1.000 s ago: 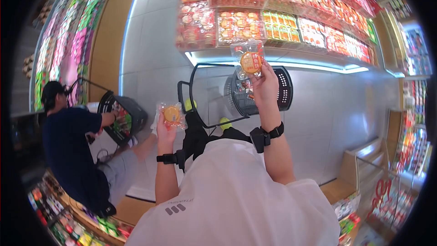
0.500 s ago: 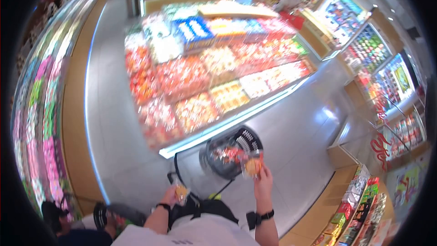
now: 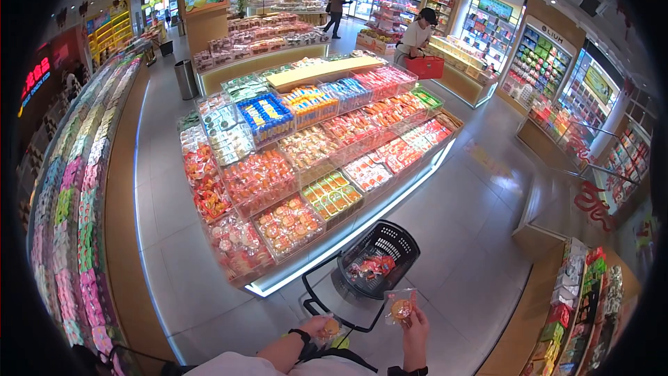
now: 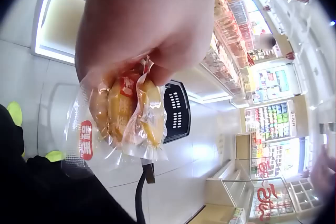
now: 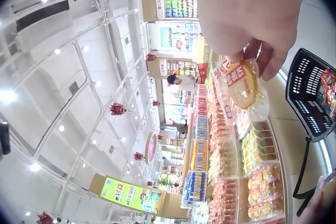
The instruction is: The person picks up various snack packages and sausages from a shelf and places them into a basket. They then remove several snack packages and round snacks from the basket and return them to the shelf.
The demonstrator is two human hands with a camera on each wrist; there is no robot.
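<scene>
Low in the head view, my left hand (image 3: 314,327) grips a clear-wrapped round pastry (image 3: 332,329). The left wrist view shows its golden body (image 4: 122,109) and red label inside crinkled plastic, under the curled fingers. My right hand (image 3: 417,331) pinches another flat round pastry (image 3: 401,308) by the edge of its clear packet. Red lettering covers that packet in the right wrist view, and the hand (image 5: 252,14) comes down from above it. Just beyond both hands is a black shopping basket (image 3: 395,242) with red packets (image 3: 376,265) in it.
A tiered display (image 3: 299,160) of packaged snacks rises beyond the basket, its lit base edge along the floor. Long candy shelves (image 3: 76,202) run down the left. Another snack shelf (image 3: 574,306) stands at lower right. A person holding a red basket (image 3: 424,67) is at the far side.
The head view has tilted up from the floor to the store ahead, so both hands now appear lower. Each hand keeps its pastry. The person at left has mostly left the view.
</scene>
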